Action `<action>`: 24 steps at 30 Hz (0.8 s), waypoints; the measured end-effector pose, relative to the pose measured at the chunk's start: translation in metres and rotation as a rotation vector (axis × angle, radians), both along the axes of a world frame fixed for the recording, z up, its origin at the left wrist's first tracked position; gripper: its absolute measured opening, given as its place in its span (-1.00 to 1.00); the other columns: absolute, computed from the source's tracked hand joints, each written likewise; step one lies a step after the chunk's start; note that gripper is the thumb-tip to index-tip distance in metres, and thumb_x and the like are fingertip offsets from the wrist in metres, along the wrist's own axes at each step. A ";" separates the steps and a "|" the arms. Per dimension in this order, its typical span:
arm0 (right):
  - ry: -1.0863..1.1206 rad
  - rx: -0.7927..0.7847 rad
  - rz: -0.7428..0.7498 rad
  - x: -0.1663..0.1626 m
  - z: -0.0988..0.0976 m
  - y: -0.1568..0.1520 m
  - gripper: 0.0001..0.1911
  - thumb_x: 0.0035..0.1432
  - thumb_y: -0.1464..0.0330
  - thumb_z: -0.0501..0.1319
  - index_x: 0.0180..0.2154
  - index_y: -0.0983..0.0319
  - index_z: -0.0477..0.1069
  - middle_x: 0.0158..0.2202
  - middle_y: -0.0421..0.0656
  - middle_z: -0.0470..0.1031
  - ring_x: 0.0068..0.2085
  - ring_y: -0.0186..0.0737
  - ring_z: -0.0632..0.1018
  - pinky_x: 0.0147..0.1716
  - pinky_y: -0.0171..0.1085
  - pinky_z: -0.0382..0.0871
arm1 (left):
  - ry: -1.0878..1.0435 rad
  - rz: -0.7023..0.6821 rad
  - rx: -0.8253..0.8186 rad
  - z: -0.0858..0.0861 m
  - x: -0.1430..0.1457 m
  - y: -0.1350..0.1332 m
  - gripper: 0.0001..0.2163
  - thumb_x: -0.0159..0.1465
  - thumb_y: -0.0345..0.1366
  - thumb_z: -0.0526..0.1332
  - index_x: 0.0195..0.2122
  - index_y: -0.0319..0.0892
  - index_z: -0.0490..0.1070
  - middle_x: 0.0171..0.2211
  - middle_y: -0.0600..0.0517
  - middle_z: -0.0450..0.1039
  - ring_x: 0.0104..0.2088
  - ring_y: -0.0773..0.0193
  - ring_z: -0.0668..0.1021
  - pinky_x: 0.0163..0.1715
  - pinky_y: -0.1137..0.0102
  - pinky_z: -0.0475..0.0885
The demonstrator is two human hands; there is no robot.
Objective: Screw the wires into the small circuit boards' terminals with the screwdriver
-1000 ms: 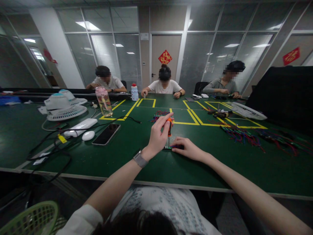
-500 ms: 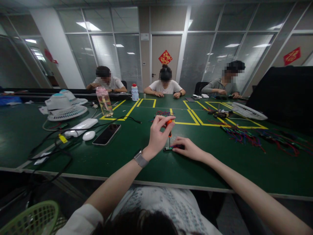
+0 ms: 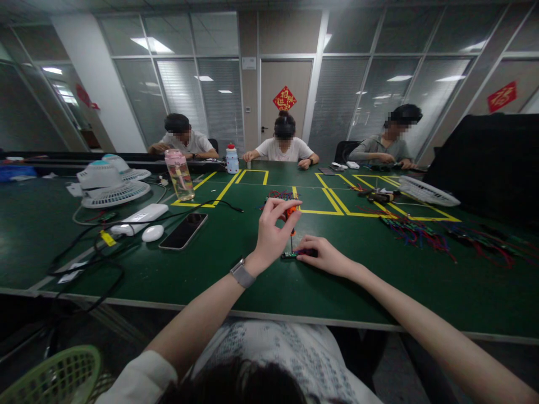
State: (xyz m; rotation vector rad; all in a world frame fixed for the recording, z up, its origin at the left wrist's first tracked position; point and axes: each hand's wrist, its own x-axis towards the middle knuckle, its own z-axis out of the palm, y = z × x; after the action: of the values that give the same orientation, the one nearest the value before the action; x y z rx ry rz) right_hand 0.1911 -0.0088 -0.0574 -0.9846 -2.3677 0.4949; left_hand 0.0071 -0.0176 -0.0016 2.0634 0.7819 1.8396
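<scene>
A: Quick one: what's in the L hand?

B: L hand (image 3: 269,230) has the screwdriver (image 3: 291,212) gripped by its handle, thumb on the near side, fingers bent over the top.

A: Desc. of the tool?

B: Bright orange handle w/ some black on it (only a bit shows, fingers cover the rest), then a thin, dark, straight shaft. Stands approx. upright.

A: And the tip?

B: Down at the circuit board (image 3: 288,256). Can't tell if it sits in anything, too sm. to see.

A: Board looks how?

B: Sm., narrow, green w/ pale specks along the top & a dark edge. Lies flat on the dark-green table (image 3: 227,241), straight ahead of the wearer, just below the L hand. Red & blue wires (image 3: 301,251) at its R end, partly hidden.

A: R hand?

B: R hand (image 3: 323,255) has its fingertips pinched on that same R end, holding board & wires, hand low by the tabletop.

A: Stuff nearby?

B: Wire bundle (image 3: 278,194) just beyond the L hand, part blocked by it. Phone (image 3: 184,231) off to the L, heap of wired boards (image 3: 415,231) well to the R.
</scene>
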 end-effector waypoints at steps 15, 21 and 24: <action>0.001 -0.004 0.007 0.002 -0.002 0.002 -0.79 0.16 0.33 0.23 -0.17 0.23 0.55 -0.29 -0.11 0.47 -0.30 -0.23 0.49 -0.26 -0.28 0.36 | 0.021 0.019 0.007 0.000 -0.001 0.000 -0.81 0.30 -0.29 0.16 -0.10 -0.11 0.47 -0.20 -0.01 0.39 -0.17 0.30 0.47 -0.24 0.46 0.43; -0.011 -0.002 0.000 0.001 0.000 0.001 -0.78 0.16 0.30 0.23 -0.18 0.23 0.55 -0.30 -0.12 0.46 -0.32 -0.24 0.49 -0.29 -0.29 0.36 | 0.025 -0.087 -0.051 -0.005 -0.001 0.005 -0.69 0.39 -0.32 -0.02 0.10 -0.12 0.33 -0.07 -0.06 0.43 -0.14 0.30 0.51 -0.16 0.41 0.43; -0.004 -0.006 -0.002 0.000 0.001 -0.001 -0.77 0.18 0.29 0.23 -0.17 0.24 0.55 -0.30 -0.11 0.47 -0.31 -0.24 0.49 -0.30 -0.30 0.35 | -0.006 -0.091 -0.064 -0.006 0.000 0.007 -0.70 0.37 -0.32 0.02 0.10 -0.12 0.34 -0.06 -0.07 0.43 -0.15 0.31 0.52 -0.19 0.43 0.45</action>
State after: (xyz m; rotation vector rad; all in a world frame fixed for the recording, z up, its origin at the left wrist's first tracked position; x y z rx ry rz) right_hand 0.1916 -0.0096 -0.0559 -0.9914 -2.3697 0.4998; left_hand 0.0067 -0.0110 -0.0078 2.0187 0.7230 1.7487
